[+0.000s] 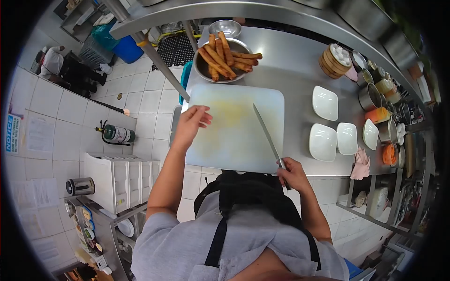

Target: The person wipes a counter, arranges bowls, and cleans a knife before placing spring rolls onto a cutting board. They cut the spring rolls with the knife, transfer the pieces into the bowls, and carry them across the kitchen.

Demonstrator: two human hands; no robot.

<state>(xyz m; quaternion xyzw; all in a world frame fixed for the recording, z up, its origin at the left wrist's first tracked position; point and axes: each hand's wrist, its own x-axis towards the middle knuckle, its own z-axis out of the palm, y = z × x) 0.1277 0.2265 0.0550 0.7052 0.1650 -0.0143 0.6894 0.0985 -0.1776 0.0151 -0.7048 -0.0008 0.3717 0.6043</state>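
Observation:
My right hand (291,174) is wrapped round the dark handle of a long knife (267,131), whose blade points up and away over the right part of a white cutting board (234,154). My left hand (194,122) hovers at the board's left edge, fingers apart and slightly curled, holding nothing. Yellowish stains mark the board. Just beyond its far edge, a metal bowl (202,71) holds several long, golden-brown fried rolls (220,58), some resting over the rim.
Several white dishes (325,103) stand to the right, with a bamboo steamer (330,65) and pots (370,97) beyond. A pink cloth (361,164) hangs at the front edge. An overhead shelf (262,10) crosses the far side. Another person (52,63) is at the far left.

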